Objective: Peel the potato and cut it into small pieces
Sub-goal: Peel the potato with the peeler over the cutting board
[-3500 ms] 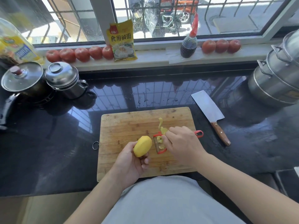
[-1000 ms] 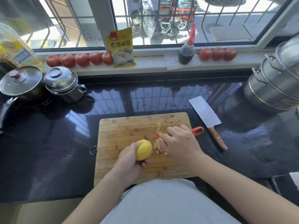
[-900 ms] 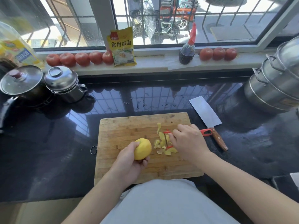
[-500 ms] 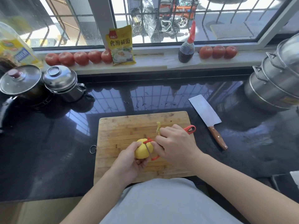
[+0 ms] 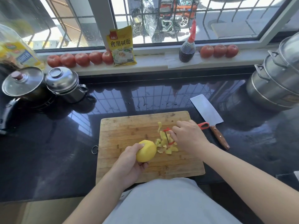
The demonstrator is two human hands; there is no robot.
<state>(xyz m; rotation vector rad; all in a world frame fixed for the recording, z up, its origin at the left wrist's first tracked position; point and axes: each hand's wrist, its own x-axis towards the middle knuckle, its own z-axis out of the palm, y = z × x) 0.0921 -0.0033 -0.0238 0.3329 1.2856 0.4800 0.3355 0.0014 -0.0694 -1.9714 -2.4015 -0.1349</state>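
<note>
Left hand (image 5: 129, 160) curled round potato (image 5: 146, 151), held just above wooden cutting board (image 5: 123, 126), yellow and mostly peeled. Right hand (image 5: 188, 136) grips red peeler (image 5: 168, 136), its blade over the peel pile (image 5: 166, 145) on the board's right half. Cleaver (image 5: 208, 115) lies on the dark worktop (image 5: 48, 151) just right of the board.

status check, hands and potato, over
Left hand grips potato over cutting board. Right hand holds peeler off the potato. Peels piled between; cleaver untouched.
</note>
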